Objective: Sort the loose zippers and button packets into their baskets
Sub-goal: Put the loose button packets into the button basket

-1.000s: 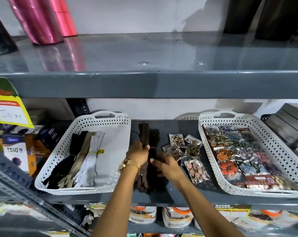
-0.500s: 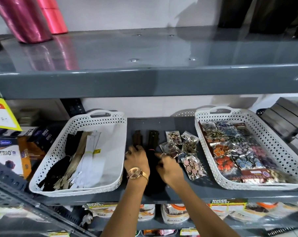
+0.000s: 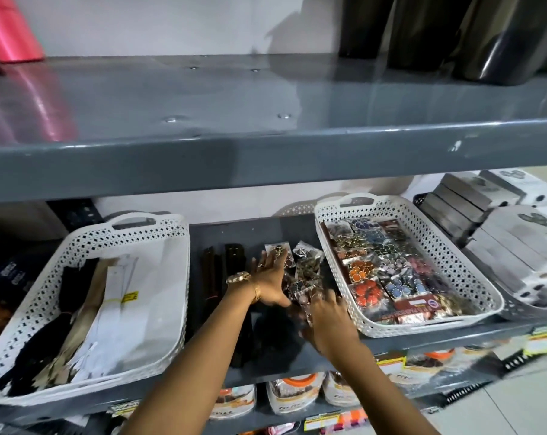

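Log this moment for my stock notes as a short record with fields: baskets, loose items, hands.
left basket: zippers inside
right basket: button packets inside
loose zippers: dark, on shelf between the baskets
loose button packets: on shelf, beside right basket
left hand: open, fingers spread on the loose packets
right hand: on the near end of the packets; grip unclear

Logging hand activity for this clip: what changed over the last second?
Both hands let go of the dark zippers and moved right to the loose button packets; left hand lies open against them, right hand reaches in from the front. Both baskets' contents look unchanged.
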The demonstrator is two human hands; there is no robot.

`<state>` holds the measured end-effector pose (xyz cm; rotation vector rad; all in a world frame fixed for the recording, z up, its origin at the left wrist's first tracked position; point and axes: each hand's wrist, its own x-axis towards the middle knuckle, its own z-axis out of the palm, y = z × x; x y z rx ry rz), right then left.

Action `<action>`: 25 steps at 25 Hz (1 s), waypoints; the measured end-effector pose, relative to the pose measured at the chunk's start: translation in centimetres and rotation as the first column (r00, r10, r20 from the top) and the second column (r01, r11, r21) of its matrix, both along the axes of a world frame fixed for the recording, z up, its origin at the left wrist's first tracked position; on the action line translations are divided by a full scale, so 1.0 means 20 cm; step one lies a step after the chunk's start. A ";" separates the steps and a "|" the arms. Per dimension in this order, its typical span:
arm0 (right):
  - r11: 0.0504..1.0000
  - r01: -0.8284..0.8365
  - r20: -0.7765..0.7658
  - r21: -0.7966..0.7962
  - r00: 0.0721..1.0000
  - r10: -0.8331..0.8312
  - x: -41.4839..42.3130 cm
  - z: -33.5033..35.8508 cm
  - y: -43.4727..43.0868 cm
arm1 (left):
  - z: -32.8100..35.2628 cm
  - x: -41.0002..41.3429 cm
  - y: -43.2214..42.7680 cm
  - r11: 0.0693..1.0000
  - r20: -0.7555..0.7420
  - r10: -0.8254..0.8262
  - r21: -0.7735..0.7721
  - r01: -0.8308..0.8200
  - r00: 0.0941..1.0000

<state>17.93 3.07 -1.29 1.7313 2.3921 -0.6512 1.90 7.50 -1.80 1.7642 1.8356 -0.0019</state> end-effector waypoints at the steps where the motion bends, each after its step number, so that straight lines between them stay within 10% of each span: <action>1: 1.000 -0.012 -0.013 -0.009 1.000 0.011 0.00 -0.02 -0.01 | -0.01 0.01 0.05 1.000 0.002 -0.018 -0.020 0.018 1.000; 13: 1.000 0.000 -0.121 0.005 0.993 0.000 0.02 -0.04 0.01 | 0.02 0.25 -0.16 0.988 -0.111 -0.016 0.153 0.033 0.994; 19: 0.994 0.054 -0.129 0.094 0.991 -0.041 0.05 0.02 0.01 | 0.01 0.10 -0.13 0.967 0.101 0.080 0.233 -0.102 0.992; 25: 0.972 0.117 0.051 0.203 0.990 -0.130 -0.02 0.02 -0.05 | -0.01 0.06 -0.19 0.943 -0.111 0.216 0.282 -0.177 0.970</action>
